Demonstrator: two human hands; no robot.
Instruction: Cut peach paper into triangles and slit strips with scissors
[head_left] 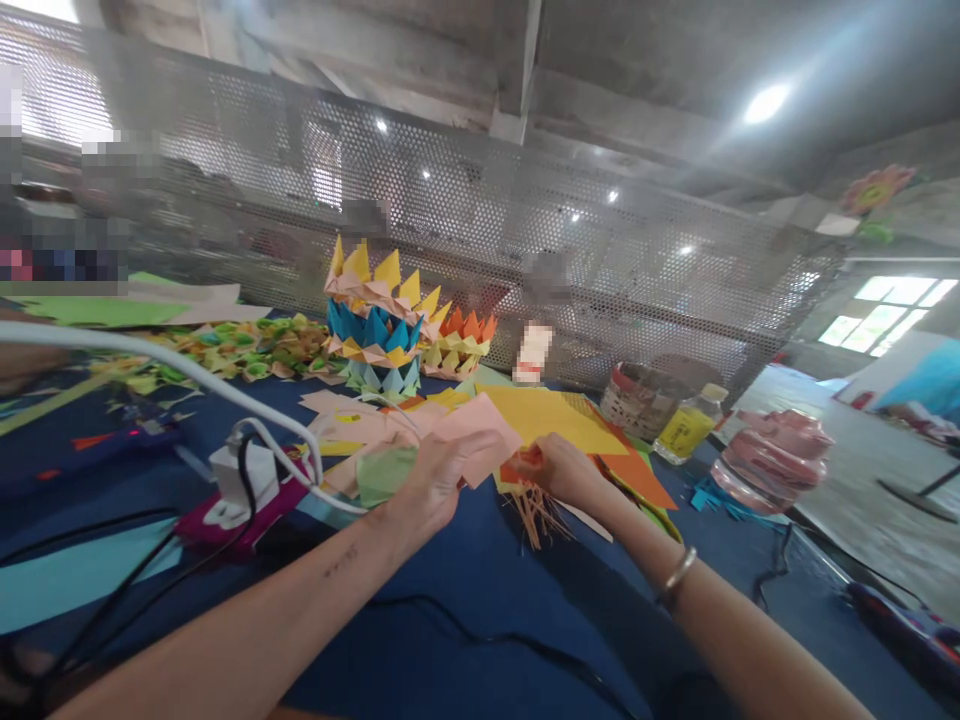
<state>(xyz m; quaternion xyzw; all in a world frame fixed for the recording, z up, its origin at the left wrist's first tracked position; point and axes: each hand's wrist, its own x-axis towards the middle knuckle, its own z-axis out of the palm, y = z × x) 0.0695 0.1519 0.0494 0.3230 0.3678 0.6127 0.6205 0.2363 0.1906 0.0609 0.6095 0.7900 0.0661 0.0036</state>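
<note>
Pinching the pink paper in your left hand above the desk, you have it apparently unfolded; your right hand curls beside it, grip unclear. Behind, pointed paper rings look finished.

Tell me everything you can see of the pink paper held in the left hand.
The pink paper is a pale, matte, thin-looking piece with straight edges; one corner points up and another toward the right hand. It is tilted above the dark blue tabletop, gripped by the left hand, which covers part of it. In the picture it overlaps the yellow sheet behind. Whether it is folded, or touched by the right hand, I can't tell.
</note>
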